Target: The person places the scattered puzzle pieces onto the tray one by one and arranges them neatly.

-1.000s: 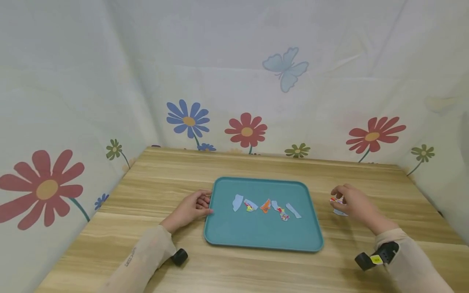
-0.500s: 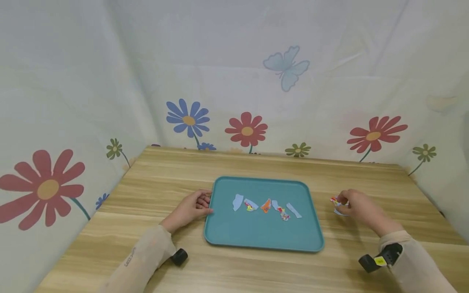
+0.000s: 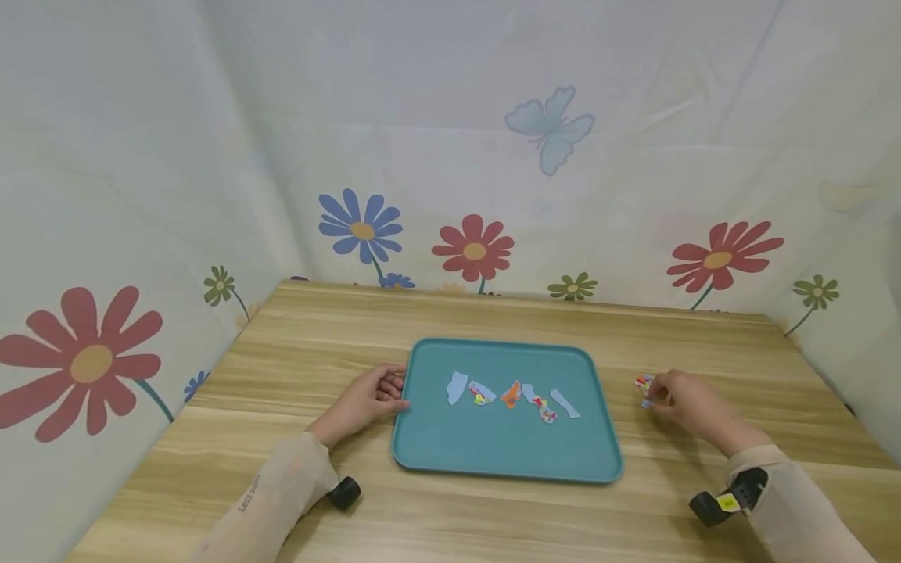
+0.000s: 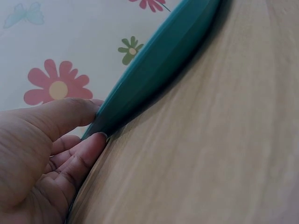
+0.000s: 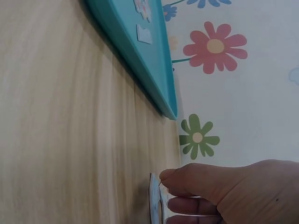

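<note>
My left hand holds the left rim of a blue-green tray, thumb and a finger on its edge in the left wrist view. Torn paper scraps lie in a loose row on the tray, among them a plain pale one, an orange one and a narrow strip. Right of the tray, my right hand pinches at a paper scrap low over the table. A colourful printed part shows beyond the fingertips; the rest is hidden by the hand.
The wooden table meets a flower-printed cloth backdrop at the back and sides. Black cameras are strapped at both wrists, the left one close above the tabletop.
My right hand has shifted slightly right and toward me, and its fingers have drawn together at the paper. The left hand, the tray and its scraps stay in place.
</note>
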Motion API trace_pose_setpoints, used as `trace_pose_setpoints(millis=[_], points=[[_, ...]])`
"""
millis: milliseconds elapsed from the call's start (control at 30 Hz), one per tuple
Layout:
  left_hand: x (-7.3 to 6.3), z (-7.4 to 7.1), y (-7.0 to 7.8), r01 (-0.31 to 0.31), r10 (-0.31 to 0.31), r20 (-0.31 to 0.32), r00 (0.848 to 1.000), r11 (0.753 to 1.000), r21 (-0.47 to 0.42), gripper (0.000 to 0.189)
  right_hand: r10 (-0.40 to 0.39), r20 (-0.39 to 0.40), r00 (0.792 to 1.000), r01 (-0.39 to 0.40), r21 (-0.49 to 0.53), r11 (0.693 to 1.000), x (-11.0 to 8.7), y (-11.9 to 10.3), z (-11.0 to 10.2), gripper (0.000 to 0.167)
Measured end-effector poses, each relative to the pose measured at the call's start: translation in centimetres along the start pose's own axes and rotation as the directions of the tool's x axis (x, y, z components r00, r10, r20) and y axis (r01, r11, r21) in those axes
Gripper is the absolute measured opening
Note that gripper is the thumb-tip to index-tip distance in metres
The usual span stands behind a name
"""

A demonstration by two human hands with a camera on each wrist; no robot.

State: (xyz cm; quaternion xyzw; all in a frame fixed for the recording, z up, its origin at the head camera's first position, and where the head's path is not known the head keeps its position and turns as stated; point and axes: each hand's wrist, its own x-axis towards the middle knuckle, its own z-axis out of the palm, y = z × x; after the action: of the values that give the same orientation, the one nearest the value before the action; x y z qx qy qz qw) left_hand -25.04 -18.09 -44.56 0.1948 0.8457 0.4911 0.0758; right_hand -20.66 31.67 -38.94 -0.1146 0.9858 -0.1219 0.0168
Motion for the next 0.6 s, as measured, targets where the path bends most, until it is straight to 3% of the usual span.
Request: trace_pose_setpoints(millis=[300,600], points=[[0.0,0.1,-0.4,0.007,-0.007,-0.003,1.000,1.000,0.007,0.060,-0.022,0.017,1.000,0.022,-0.014,1.000,0.1,0.3,0.3,0.015],[-1.1,-0.3,3.0,0.014,-0.014,0.016,1.000,1.000,0.013,0.057,-0.028,0.000,1.000,0.028,-0.028,0.999,0.3,0.7,0.6,0.013]])
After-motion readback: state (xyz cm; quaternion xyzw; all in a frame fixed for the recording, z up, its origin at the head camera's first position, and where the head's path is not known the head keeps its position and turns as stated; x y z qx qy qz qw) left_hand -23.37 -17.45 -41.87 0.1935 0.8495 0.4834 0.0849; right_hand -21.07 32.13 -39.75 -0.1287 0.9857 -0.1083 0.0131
